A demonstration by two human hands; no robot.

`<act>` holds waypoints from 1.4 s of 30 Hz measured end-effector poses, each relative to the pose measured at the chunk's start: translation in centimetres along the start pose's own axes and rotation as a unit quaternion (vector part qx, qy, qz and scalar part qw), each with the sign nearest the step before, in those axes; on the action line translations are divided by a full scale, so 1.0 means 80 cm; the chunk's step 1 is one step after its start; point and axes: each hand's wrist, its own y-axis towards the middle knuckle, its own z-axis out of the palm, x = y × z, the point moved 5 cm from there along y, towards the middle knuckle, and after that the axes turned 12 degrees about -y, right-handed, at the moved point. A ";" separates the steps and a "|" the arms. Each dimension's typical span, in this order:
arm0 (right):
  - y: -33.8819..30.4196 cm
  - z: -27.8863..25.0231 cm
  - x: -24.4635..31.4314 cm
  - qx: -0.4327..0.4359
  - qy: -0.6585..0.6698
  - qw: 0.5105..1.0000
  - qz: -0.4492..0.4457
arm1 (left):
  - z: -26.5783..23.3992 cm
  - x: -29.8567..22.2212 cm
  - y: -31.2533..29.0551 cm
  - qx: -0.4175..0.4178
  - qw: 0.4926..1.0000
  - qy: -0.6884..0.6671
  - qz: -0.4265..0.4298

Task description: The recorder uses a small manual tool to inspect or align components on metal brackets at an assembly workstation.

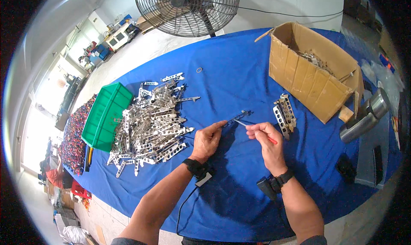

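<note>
My left hand [207, 141] is closed on the near end of a narrow metal strip with holes [243, 115], which points away to the right over the blue cloth. In my right hand [267, 144] is a slim tool with a pale shaft [240, 123] and a red handle end; its exact kind cannot be made out. The shaft's tip meets or nearly meets the strip. To the left lies a large heap of similar perforated metal strips [154, 121]. A smaller, neater stack of strips [284, 115] rests right of my right hand.
A green plastic bin [99, 131] stands tilted beside the heap. At the back right is an open cardboard box [299, 78] with metal pieces inside. A steel flask [364, 121] lies at the right edge. Behind the table stands a fan [188, 9]. A small ring [199, 70] lies on the cloth.
</note>
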 end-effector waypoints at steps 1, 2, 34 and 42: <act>0.001 -0.001 0.001 -0.014 0.018 1.000 -0.003 | 0.000 0.003 0.000 -0.001 1.000 0.001 0.000; 0.002 -0.002 0.002 -0.028 0.036 0.999 -0.006 | 0.000 0.006 0.000 -0.004 1.000 -0.008 0.015; -0.003 0.012 0.006 -0.025 0.026 0.999 0.006 | -0.003 0.004 -0.001 0.039 0.998 0.020 -0.052; -0.006 0.007 0.007 -0.032 0.010 0.999 -0.005 | 0.004 0.002 0.001 0.019 0.999 0.039 0.007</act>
